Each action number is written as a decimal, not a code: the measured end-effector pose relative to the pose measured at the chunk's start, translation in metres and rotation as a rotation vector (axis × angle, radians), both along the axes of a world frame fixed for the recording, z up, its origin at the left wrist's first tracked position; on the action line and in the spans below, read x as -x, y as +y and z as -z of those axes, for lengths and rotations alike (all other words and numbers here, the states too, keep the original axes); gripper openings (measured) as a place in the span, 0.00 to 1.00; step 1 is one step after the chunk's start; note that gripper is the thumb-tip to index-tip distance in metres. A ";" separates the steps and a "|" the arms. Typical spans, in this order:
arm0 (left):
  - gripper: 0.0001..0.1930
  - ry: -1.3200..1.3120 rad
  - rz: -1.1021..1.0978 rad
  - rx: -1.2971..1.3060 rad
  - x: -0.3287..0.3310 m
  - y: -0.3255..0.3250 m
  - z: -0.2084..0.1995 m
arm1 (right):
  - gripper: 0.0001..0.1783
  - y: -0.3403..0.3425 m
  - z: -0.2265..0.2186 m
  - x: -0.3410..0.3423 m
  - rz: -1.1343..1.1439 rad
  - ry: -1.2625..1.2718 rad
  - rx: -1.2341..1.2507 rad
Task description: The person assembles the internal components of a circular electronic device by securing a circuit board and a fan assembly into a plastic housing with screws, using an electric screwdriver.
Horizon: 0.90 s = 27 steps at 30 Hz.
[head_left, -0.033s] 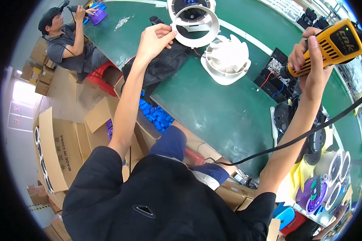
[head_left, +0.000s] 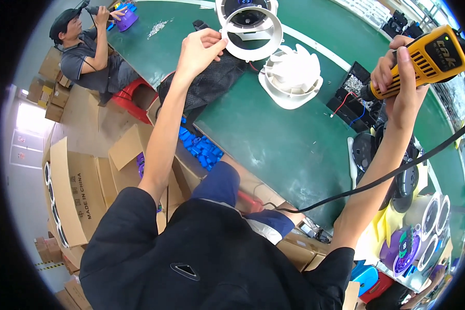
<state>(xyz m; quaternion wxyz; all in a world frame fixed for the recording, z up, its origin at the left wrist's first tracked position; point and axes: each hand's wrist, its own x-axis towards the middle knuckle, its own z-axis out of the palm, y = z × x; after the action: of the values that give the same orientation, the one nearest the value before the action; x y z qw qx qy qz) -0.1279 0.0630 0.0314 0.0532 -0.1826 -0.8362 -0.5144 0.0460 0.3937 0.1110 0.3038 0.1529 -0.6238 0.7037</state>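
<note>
My left hand (head_left: 202,50) pinches the rim of a white plastic ring (head_left: 250,54) between thumb and fingers. Behind the ring, at the top edge, is a round white housing (head_left: 272,7) with a dark centre, partly cut off. My right hand (head_left: 399,80) is wrapped round a yellow and black electric screwdriver (head_left: 423,59), its nose angled down to the left beside a black bin of small screws (head_left: 353,85). Whether its tip touches the screws, I cannot tell. Between my hands, a white fan wheel (head_left: 293,70) sits in a white plastic shell (head_left: 289,98) on the green table.
A black mesh bag (head_left: 214,82) lies below my left hand. The screwdriver's black cable (head_left: 356,190) crosses my right forearm. Small blue parts (head_left: 199,149) fill a carton at the table edge. Another person (head_left: 90,62) sits at the far left; purple and white housings (head_left: 398,250) stand lower right.
</note>
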 end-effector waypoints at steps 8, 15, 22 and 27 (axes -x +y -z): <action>0.15 0.088 0.209 0.021 0.022 0.030 -0.003 | 0.14 0.004 0.001 -0.001 0.000 0.001 0.007; 0.21 0.712 0.600 0.361 -0.044 0.069 -0.019 | 0.13 0.003 0.000 -0.002 0.009 0.031 -0.028; 0.31 0.698 0.419 0.353 -0.076 0.059 0.000 | 0.15 0.006 -0.003 -0.004 0.069 0.040 -0.123; 0.63 -0.094 0.262 0.062 -0.085 0.050 0.070 | 0.14 -0.005 -0.009 -0.006 0.070 -0.070 0.075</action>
<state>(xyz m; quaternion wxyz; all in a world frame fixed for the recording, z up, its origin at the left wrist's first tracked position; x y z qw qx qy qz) -0.0432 0.1126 -0.0387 -0.0592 -0.2675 -0.8224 -0.4986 0.0515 0.3885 0.1201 0.3117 0.0946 -0.6124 0.7203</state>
